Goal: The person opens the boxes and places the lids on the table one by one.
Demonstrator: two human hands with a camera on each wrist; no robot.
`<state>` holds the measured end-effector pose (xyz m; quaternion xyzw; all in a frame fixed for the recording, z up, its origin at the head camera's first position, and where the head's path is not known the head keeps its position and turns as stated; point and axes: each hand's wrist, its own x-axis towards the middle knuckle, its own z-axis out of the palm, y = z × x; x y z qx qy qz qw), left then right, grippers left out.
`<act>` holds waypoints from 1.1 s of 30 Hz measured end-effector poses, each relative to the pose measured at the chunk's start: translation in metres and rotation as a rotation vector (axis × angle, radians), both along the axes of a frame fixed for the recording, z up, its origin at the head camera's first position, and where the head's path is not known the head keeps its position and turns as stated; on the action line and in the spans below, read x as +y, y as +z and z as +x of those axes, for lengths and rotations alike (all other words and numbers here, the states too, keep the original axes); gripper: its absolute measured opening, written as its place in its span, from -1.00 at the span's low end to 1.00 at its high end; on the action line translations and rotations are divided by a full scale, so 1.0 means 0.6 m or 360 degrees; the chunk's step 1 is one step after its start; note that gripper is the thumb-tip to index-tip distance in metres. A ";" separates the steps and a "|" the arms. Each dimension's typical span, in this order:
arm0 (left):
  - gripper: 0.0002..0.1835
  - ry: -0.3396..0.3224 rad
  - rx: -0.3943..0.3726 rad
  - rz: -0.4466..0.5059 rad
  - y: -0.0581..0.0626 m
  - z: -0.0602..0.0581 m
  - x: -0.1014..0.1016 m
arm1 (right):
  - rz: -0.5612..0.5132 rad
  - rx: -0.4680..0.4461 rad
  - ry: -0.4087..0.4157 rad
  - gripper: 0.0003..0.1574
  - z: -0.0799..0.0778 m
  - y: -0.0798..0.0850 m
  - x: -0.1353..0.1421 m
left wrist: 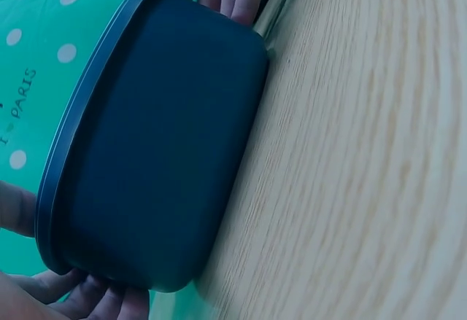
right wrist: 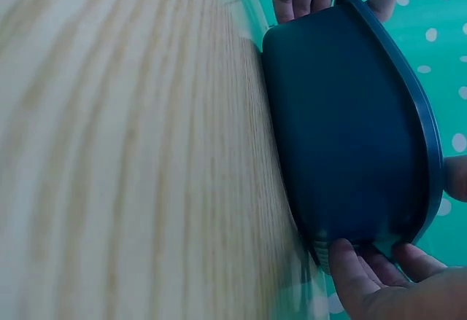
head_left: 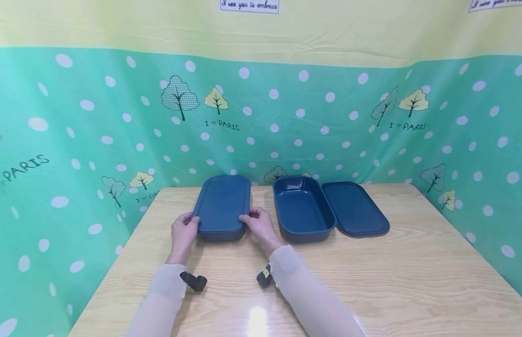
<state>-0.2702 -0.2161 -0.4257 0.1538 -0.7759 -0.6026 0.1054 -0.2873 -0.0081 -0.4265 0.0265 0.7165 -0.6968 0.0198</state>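
- Head view: a dark-blue, round-cornered, apparently plastic box [head_left: 222,237] stands on the pale wood-grain surface [head_left: 395,281], left of centre, capped by a matching flat blue lid [head_left: 224,204].
- The step in hand looks like gripping or settling this covered box with 2 hands; the next move would probably call for an even hold on its 2 sides, whether to press or to shift it.
- The left hand [head_left: 184,232] and right hand [head_left: 261,226] pinch opposite sides near the front corners, thumbs at the lid's edge; the forearms in pale sleeves [head_left: 315,295] reach forward, the right slanting inward.
- To the right sit a deep, lidless blue rectangular container [head_left: 308,237] and, just beside it, a loose flat blue lid [head_left: 358,210].
- Left wrist view: the box's end wall faces the camera, its base along the surface; the left hand's fingers tuck below the rim.
- Right wrist view: the right hand's thumb meets the rim, fingers bent against the wall; the left hand grips opposite.
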 end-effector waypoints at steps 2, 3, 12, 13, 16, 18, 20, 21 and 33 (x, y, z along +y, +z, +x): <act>-0.49 -0.0003 0.0003 0.0006 0.000 0.001 0.002 | 0.0009 0.0004 -0.0001 -0.51 0.001 0.001 0.000; -0.49 -0.0004 0.0008 0.0008 0.000 0.001 0.003 | 0.0019 0.0008 -0.0004 -0.49 0.002 0.001 0.000; -0.51 0.0002 0.0006 0.0018 -0.003 0.000 0.007 | 0.0072 0.0031 -0.0029 -0.47 0.002 0.000 0.000; -0.51 0.0005 0.0004 0.0019 -0.004 0.000 0.007 | 0.0070 0.0033 -0.0028 -0.46 0.003 0.000 0.001; -0.51 -0.0013 0.0011 0.0026 -0.005 0.001 0.007 | 0.0082 0.0044 -0.0038 -0.46 0.002 -0.001 0.001; -0.52 -0.0020 0.0010 0.0033 -0.005 0.002 0.008 | 0.0091 0.0048 -0.0050 -0.46 0.003 -0.002 0.002; -0.51 -0.0031 0.0008 0.0039 -0.005 0.003 0.008 | 0.0097 0.0049 -0.0061 -0.46 0.003 -0.002 0.002; -0.51 -0.0035 0.0006 0.0042 -0.005 0.003 0.008 | 0.0100 0.0048 -0.0065 -0.46 0.003 -0.001 0.002; -0.51 -0.0018 -0.0006 0.0050 -0.002 0.004 0.010 | 0.0101 0.0018 -0.0069 -0.42 0.003 -0.001 0.005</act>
